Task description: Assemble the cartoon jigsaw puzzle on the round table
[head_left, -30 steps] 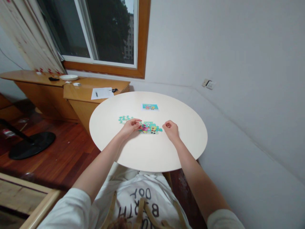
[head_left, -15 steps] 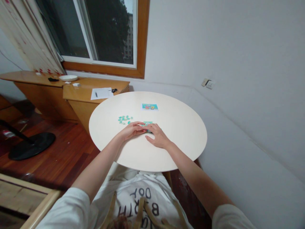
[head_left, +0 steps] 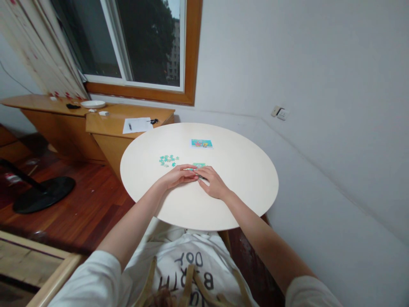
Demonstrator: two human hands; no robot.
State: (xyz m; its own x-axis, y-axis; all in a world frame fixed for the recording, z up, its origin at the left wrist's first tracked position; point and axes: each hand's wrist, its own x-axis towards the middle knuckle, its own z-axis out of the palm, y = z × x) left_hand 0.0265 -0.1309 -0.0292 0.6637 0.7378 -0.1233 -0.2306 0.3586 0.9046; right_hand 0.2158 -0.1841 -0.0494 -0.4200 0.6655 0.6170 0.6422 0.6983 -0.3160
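Note:
My left hand (head_left: 179, 175) and my right hand (head_left: 212, 181) meet over the middle of the white table. Between them is a small, partly joined jigsaw puzzle (head_left: 199, 164); its green far edge shows and my fingers cover the rest. A teal bit shows at my left fingertips, which are closed around what looks like a puzzle piece. My right fingers curl over the puzzle's near side, thumb drawn in towards them. Left of my hands lies a loose group of green jigsaw pieces (head_left: 168, 160). Beyond the puzzle rests a teal picture card (head_left: 201, 143) with cartoon figures.
The oval white table (head_left: 243, 170) stands against the wall. A wooden cabinet (head_left: 128, 113) at the back left bears a paper sheet (head_left: 137, 125), a white plate (head_left: 93, 104) and small items. On the floor at left is a round black stand base (head_left: 47, 194).
My right thumb has moved in towards the fingertips, and my hands have come closer together over the puzzle. They now cover more of it. Loose pieces and card stay where they were.

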